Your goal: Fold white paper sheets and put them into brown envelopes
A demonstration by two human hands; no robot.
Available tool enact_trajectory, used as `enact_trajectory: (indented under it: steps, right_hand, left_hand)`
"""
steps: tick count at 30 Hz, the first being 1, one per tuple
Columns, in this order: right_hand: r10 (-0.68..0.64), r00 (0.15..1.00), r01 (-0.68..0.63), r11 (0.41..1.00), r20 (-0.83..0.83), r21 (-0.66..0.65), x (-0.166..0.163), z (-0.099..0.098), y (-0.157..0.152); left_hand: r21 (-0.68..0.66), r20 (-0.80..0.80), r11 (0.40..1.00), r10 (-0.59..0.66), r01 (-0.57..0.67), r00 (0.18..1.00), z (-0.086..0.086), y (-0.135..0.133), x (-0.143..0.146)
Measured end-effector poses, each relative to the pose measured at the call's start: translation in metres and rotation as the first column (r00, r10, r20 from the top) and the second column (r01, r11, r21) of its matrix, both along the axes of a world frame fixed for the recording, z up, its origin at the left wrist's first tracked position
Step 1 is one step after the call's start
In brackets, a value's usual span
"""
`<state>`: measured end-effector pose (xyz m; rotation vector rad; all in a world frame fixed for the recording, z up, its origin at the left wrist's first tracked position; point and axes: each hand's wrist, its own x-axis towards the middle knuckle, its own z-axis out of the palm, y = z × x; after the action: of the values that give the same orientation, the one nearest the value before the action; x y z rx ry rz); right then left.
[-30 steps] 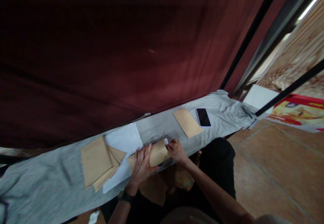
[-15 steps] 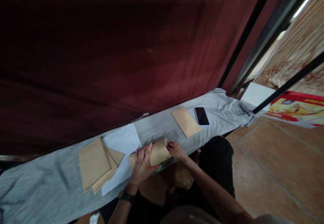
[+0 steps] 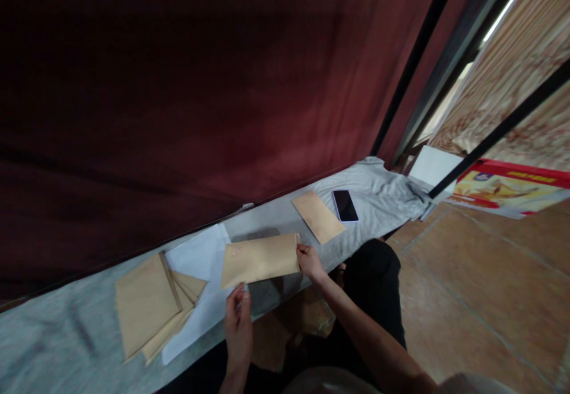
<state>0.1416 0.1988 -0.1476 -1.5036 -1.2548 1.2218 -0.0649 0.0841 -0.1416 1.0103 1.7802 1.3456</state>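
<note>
A brown paper envelope (image 3: 262, 257) with a small reddish stamp near its left end is held just above the cloth, flat side showing. My right hand (image 3: 310, 261) pinches its right end, where a thin pale strip shows. Below the lower left edge, my left hand (image 3: 239, 317) has its thumb and fingers brought together, the tips at the envelope's edge. Left of the hands, white paper sheets (image 3: 200, 251) lie partly under a fanned pile of brown envelopes (image 3: 146, 305).
A single brown envelope (image 3: 317, 216) lies to the right beside a phone (image 3: 345, 206) with a dark screen. Grey cloth (image 3: 57, 334) covers the narrow bench. Behind it hangs a dark red curtain (image 3: 249, 115). Black poles (image 3: 414, 56) and a printed red-yellow box (image 3: 507, 186) are at right.
The envelope was curved under my left palm and now lies flattened out, its stamp showing. My left hand has drawn back toward me, to the lower edge. My right hand keeps its end.
</note>
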Motion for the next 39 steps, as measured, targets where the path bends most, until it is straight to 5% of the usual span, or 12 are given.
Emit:
enact_trajectory:
  steps: [2, 4, 8, 12, 25, 30, 39]
  right_hand:
    - [-0.004, 1.000, 0.004, 1.000, -0.022, -0.002, -0.003, -0.001, -0.003]
    - [-0.008, 0.999, 0.008, 1.000, -0.032, -0.004, -0.006, -0.003, -0.007]
    - [-0.012, 0.999, 0.012, 1.000, -0.032, -0.006, -0.013, -0.006, -0.015]
    - [-0.008, 0.999, 0.008, 1.000, -0.034, -0.006, -0.016, -0.006, -0.020]
    - [0.059, 0.997, -0.060, 0.998, 0.051, 0.023, -0.007, 0.005, -0.031]
    - [-0.006, 0.996, 0.000, 0.998, 0.091, 0.065, -0.002, -0.002, -0.035]
    - [-0.133, 0.991, 0.131, 0.983, 0.006, 0.128, -0.003, -0.024, -0.034]
  left_hand:
    - [-0.167, 0.434, 0.986, 0.062, 0.013, 0.899, -0.004, -0.001, 0.011]
    - [-0.228, 0.713, 0.966, 0.083, 0.119, 0.697, -0.001, 0.006, 0.021]
    - [-0.227, 0.883, 0.970, 0.167, 0.089, 0.439, 0.013, 0.030, 0.037]
    - [-0.236, 0.916, 0.972, 0.216, 0.018, 0.339, 0.021, 0.044, 0.046]
    - [-0.198, 0.882, 0.980, 0.179, -0.002, 0.436, 0.017, 0.051, 0.041]
    - [-0.223, 0.855, 0.975, 0.191, 0.009, 0.482, 0.019, 0.057, 0.038]
    - [-0.150, 0.806, 0.974, 0.023, 0.167, 0.591, 0.005, 0.084, 0.031]
